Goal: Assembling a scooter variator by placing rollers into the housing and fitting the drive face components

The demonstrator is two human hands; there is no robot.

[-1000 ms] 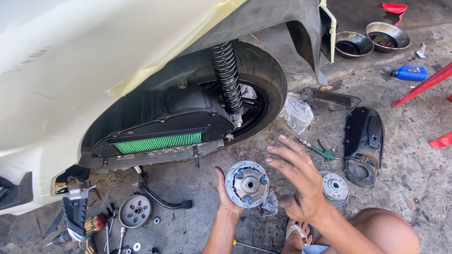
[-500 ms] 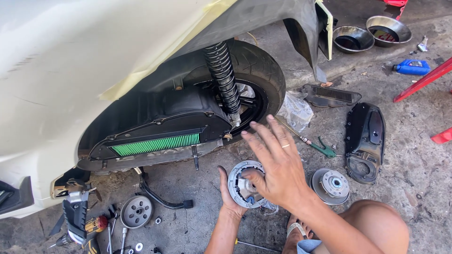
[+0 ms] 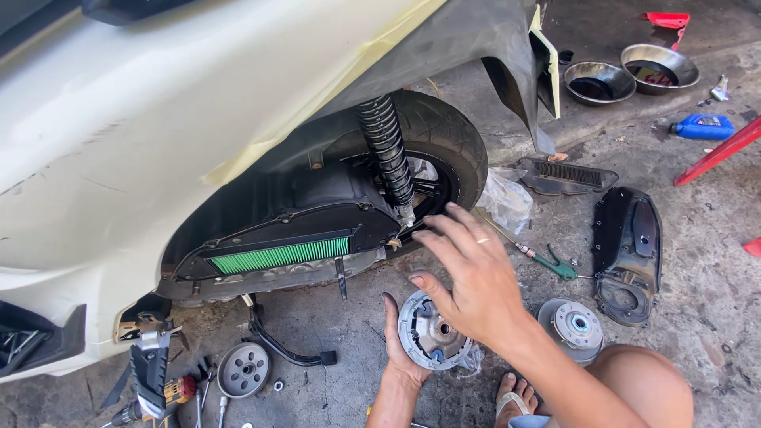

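Below, on stained concrete beside a white scooter [image 3: 119, 158], a round metal clutch pulley [image 3: 432, 331] is held on edge by the left hand [image 3: 403, 349], whose fingers are wrapped behind its rim with the thumb raised along the left side. The right hand [image 3: 468, 277] is held above and in front of the pulley, empty, its fingers spread and slightly curled, a ring seen on one finger. Just beyond those fingertips, the rear wheel [image 3: 444, 158], a coiled shock absorber [image 3: 387, 150] and a black air-filter case with a green element [image 3: 279, 255] are found. To the right of the fingers, a second pulley drum [image 3: 572, 326], a green-handled tool [image 3: 555, 265] and a black plastic cover [image 3: 630, 246] lie on the ground. Because the pulley is steadied by one hand only, it could probably be tipped or dropped onto the nearby bare foot [image 3: 511, 396].
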